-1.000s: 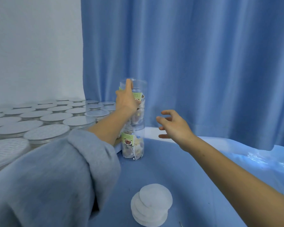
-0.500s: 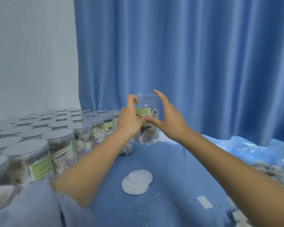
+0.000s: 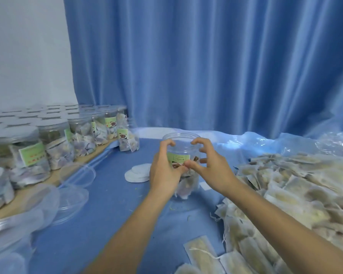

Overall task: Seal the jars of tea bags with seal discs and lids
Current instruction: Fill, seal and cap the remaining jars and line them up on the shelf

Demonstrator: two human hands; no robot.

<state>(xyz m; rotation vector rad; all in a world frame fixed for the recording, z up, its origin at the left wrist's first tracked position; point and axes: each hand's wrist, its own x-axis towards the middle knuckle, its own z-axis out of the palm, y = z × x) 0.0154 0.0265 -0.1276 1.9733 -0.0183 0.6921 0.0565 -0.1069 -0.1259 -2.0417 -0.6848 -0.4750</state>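
Both hands wrapped round open jar [image 3: 181,147] mid-table on blue cloth [image 3: 111,194], left hand [image 3: 164,171] + right hand [image 3: 210,171] w/ curled fingers gripping its sides, seal discs [image 3: 137,173] stacked just left, lidded jars [image 3: 53,143] further left.

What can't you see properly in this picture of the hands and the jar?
- Jar bottom, head view: left hand and right hand hide it.
- Label words: too small, blurry.
- Seal discs: left hand covers the stack's edge.
- Loose lids: see-through, blurry.
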